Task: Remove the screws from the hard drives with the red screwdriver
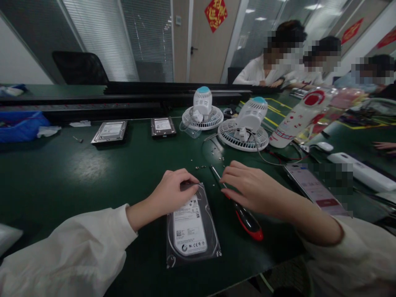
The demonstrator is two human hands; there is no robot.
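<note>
A hard drive (188,231) with a white label lies on the green table in front of me. My left hand (176,192) grips its far end, the thumb on the top face and the curled fingers at the far edge, partly hidden. To the right is a screwdriver (247,220) with a black and red handle, slanting with its metal tip pointing away. Closed about it where shaft meets handle is my right hand (244,181), thumb and fingertips on either side. Small screws (201,167) are scattered beyond the drive, near the tip.
Two more hard drives, one left (109,132) and one near the middle (163,126), lie farther back. Two white fans (202,111) rest face down beside a bottle (286,128). A phone (312,187) lies right, a blue bin (21,126) far left. Several people sit across the table.
</note>
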